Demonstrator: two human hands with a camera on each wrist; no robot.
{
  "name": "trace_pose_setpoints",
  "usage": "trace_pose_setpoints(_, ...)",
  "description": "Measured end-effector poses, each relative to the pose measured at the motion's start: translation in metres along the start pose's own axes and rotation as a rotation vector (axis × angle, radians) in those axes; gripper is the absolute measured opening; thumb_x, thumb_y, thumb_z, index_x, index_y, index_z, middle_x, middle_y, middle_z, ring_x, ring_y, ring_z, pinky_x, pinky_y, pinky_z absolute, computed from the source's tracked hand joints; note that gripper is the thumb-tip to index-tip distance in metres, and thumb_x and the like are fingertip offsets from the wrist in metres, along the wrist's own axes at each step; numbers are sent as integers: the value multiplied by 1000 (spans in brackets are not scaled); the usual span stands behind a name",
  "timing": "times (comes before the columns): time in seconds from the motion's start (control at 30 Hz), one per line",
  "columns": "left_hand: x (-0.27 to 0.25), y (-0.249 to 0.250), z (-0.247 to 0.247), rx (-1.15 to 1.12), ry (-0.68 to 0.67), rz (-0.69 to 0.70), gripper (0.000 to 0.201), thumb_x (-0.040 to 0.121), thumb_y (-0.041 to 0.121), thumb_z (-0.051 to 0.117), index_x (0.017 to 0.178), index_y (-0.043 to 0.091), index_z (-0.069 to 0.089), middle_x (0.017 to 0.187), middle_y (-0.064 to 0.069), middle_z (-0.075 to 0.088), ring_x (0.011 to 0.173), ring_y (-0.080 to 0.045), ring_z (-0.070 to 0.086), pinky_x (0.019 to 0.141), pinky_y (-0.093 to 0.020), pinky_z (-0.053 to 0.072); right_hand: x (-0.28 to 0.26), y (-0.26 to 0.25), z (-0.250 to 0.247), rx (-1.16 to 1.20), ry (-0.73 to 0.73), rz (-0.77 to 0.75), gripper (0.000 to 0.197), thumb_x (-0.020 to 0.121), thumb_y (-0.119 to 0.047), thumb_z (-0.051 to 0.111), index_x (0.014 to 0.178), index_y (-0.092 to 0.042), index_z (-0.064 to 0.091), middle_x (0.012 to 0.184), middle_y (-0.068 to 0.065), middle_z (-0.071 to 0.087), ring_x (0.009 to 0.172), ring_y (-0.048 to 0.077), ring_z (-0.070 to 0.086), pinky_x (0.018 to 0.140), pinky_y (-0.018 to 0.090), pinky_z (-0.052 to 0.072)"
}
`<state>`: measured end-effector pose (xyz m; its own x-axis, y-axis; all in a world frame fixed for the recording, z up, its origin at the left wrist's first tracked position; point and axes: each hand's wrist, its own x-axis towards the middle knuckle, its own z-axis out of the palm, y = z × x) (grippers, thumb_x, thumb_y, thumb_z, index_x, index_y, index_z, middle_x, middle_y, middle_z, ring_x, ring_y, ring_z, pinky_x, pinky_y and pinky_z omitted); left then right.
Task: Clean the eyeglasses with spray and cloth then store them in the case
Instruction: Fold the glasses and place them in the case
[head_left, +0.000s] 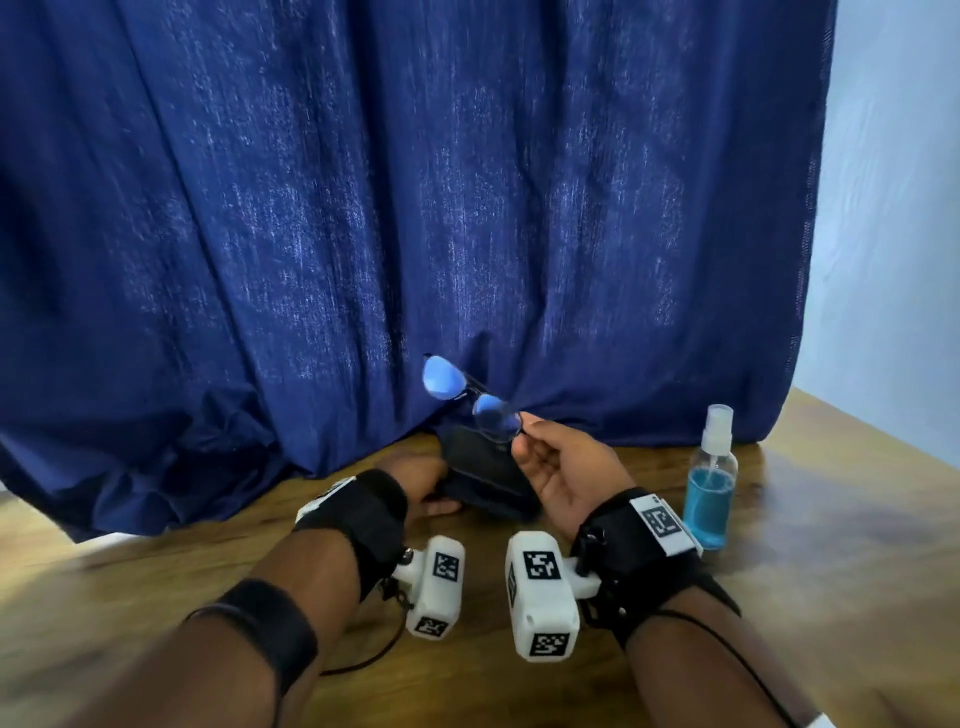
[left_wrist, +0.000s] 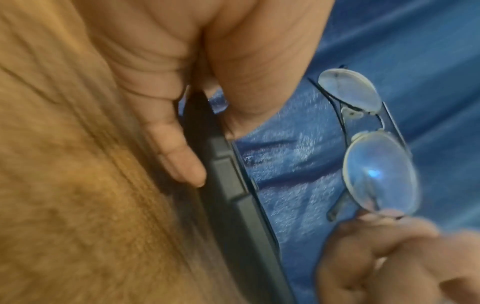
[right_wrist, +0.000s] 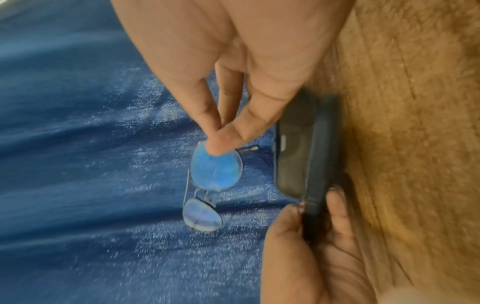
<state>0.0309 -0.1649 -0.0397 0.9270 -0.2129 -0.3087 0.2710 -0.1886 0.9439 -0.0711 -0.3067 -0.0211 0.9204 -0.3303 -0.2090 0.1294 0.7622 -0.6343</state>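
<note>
Now your right hand (head_left: 558, 470) pinches the eyeglasses (head_left: 470, 399) by one lens rim, raised just above the open case (head_left: 480, 475). Your left hand (head_left: 423, 480) grips the case's end on the table. Cleaning looks finished; seating the glasses and closing remain, with the spray bottle (head_left: 710, 480) standing right of the case.

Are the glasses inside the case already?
No, the right hand pinches the glasses in the air above the case.

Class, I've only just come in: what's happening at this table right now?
A person sits at a wooden table in front of a blue curtain. The right hand pinches folded eyeglasses by the rim of one lens and holds them in the air above a dark glasses case, which the left hand grips at its end. The case is open. A spray bottle of blue liquid stands upright to the right, untouched. No cloth is visible.
</note>
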Motion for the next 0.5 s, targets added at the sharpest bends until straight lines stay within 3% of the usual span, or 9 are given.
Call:
trace_pose_setpoints(0.1,-12,-12,-31,-333,-28,35,32,99,-7,48,129,-3,58,123,-24,64,93,-28,68,57,-30,65,-5,8,7,-90,-83,9,11,92,6,61,87,4,72,75,11,71,53,10,65,52,18,58)
trace_pose_setpoints(0.2,-34,-32,-64,-497,-43,127,38,97,-2,60,135,-3,54,133,-25,62,101,-32,71,65,-30,65,-12,13,14,-162,-137,10,11,92,7,61,91,7,72,83,14,68,63,14,63,54,19,59)
trace_pose_setpoints(0.37,-68,-64,-93,-525,-115,287,60,77,9,77,132,1,57,134,-24,65,115,-32,72,85,-35,64,-17,19,15,-314,-186,40,15,92,5,62,104,9,70,83,15,66,65,15,63,55,19,59)
trace_pose_setpoints(0.5,-77,-62,-99,-538,-119,368,58,73,7,76,128,3,59,127,-21,70,111,-29,74,85,-34,64,-17,26,14,-505,-187,38,12,92,0,63,101,4,71,74,10,64,56,11,59,47,18,53)
